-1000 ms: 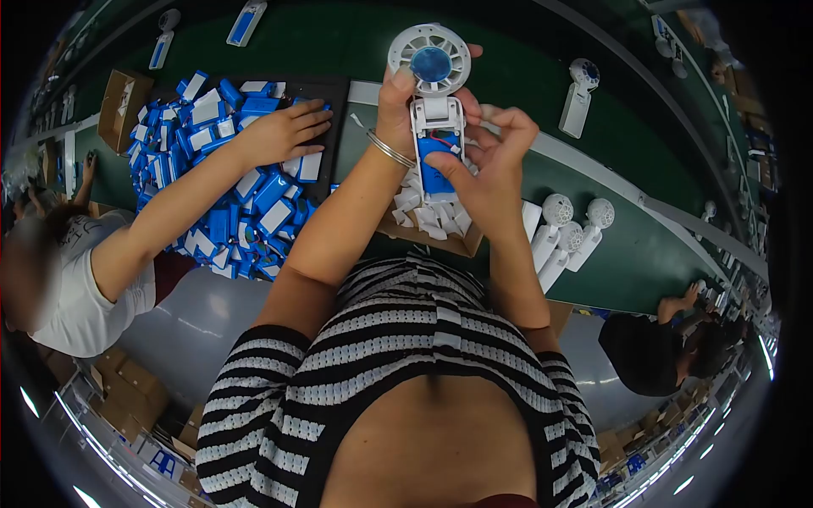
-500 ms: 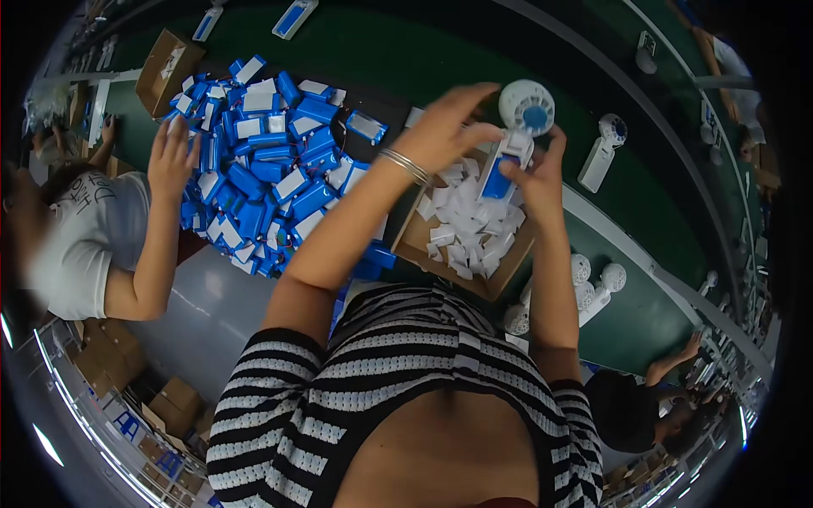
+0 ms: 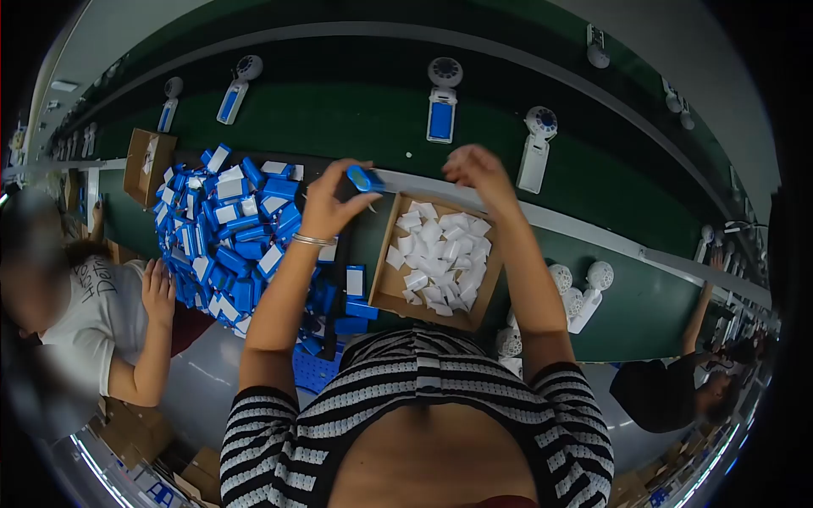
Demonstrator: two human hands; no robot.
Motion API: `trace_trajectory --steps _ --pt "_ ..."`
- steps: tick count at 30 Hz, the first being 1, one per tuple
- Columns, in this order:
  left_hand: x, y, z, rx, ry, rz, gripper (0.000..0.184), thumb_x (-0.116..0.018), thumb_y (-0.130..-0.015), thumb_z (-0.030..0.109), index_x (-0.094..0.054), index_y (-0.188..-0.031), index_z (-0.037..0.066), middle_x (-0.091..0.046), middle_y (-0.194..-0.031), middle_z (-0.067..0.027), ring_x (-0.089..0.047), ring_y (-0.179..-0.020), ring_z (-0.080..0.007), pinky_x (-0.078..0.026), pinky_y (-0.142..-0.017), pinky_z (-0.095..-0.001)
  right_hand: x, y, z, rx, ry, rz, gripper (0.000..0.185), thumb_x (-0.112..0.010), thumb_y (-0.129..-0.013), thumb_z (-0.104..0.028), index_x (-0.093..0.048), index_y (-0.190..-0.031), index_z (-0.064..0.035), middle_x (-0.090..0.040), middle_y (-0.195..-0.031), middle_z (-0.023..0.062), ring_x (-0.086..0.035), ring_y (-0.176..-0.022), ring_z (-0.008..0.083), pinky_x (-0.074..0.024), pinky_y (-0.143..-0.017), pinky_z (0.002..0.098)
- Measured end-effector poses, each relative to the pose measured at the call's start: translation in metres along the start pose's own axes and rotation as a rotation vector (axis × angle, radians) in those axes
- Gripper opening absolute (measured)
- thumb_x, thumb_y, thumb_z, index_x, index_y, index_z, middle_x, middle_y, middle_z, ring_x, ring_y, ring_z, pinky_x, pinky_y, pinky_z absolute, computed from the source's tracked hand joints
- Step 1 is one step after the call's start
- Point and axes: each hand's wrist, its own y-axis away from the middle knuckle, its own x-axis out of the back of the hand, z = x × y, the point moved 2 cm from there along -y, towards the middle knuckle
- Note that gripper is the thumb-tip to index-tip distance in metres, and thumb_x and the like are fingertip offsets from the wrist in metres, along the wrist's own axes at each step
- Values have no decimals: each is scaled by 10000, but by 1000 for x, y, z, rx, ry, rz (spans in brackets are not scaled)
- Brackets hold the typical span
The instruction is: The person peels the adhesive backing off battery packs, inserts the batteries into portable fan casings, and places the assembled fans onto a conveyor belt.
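My left hand (image 3: 329, 203) holds a blue-wrapped battery pack (image 3: 364, 179) between thumb and fingers, its green end facing up, at the left rear corner of the cardboard box. Small pieces of white sheet (image 3: 445, 258) fill that box (image 3: 383, 296). Above the box's right rear corner is my right hand (image 3: 481, 176), slightly blurred, its fingers loosely bent and apart with nothing visible in them. A white handheld fan (image 3: 445, 74) lies beyond on the green surface, its handle open around a blue battery. Left of my left arm, many blue battery packs (image 3: 233, 229) are heaped.
More white fans lie across the green surface (image 3: 339, 102), one right of centre (image 3: 535, 152) and several near my right arm (image 3: 589, 292). A small carton (image 3: 151, 169) stands behind the heap. A co-worker's hand (image 3: 158, 292) rests at the heap's left edge.
The fan I held in both hands now lies on the green surface. My left hand has moved left and taken a battery pack; my right hand has let go of the fan.
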Motion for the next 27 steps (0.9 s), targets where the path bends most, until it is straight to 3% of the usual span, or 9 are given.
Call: trace_trajectory --steps 2,4,6,8,11,13,17,22,27 --pt "-38 1 41 -162 48 -191 361 -695 -644 111 -550 -961 16 -588 -1038 -160 -551 -1009 -301 -420 -894 -382 -34 50 0 -238 -566 -390 254 -596 -812 -216 -536 -1002 -57 -597 -915 43 -572 -803 136 -458 -725 262" --pt "-76 -6 67 -680 -33 -387 373 -667 -617 38 -554 -973 28 -589 -1045 -156 -539 -1029 -319 -389 -927 -387 -29 77 3 -52 -716 -231 247 -591 -816 -206 -544 -993 -40 -596 -933 48 -568 -827 138 -453 -740 263" --pt "-105 -6 70 -810 -41 -384 406 -638 -602 6 -556 -998 31 -538 -1140 -156 -498 -1088 -317 -359 -957 -385 -6 98 0 225 -795 14 252 -581 -819 -160 -554 -1013 -1 -589 -958 49 -543 -856 120 -424 -766 244" --pt "-126 -21 70 -662 -116 -322 449 -629 -609 6 -543 -1050 30 -430 -1266 -153 -419 -1172 -305 -358 -959 -373 25 116 -11 370 -576 167 265 -587 -814 -153 -555 -1024 6 -588 -957 50 -532 -838 107 -413 -757 234" --pt "-174 -66 35 225 -26 -159 495 -685 -688 286 -513 -1045 -10 -444 -1181 -203 -465 -1057 -349 -399 -892 -344 71 141 -14 545 -291 439 286 -597 -806 -147 -557 -1036 18 -585 -952 49 -507 -809 84 -391 -743 216" --pt "-220 -100 6 281 -460 -250 743 -691 -596 530 -500 -1061 -18 -449 -1097 -232 -491 -949 -339 -414 -839 -350 84 155 -16 571 -196 590 309 -613 -799 -170 -568 -1032 29 -586 -942 47 -494 -799 84 -382 -752 222" --pt "-259 -131 -22 328 -787 -279 760 -735 -516 473 -486 -1044 -14 -514 -1030 -233 -502 -986 -350 -434 -822 -366 83 156 -3 645 172 615 302 -644 -754 -136 -593 -1019 0 -518 -871 30 -480 -802 109 -384 -754 219" --pt "-238 -109 -16 478 265 -406 554 -680 -667 372 -461 -1052 39 -589 -901 -132 -596 -827 -237 -494 -709 -340 75 134 -26 545 59 604 275 -653 -726 -92 -600 -982 -5 -540 -823 39 -494 -766 133 -392 -690 212" --pt "-171 -59 65 516 1053 -349 595 -388 -822 587 -444 -1107 67 -565 -974 -81 -576 -883 -189 -494 -717 -314 18 87 -92 915 860 450 376 -706 -643 -192 -578 -969 -56 -592 -783 67 -511 -678 209 -415 -609 315"
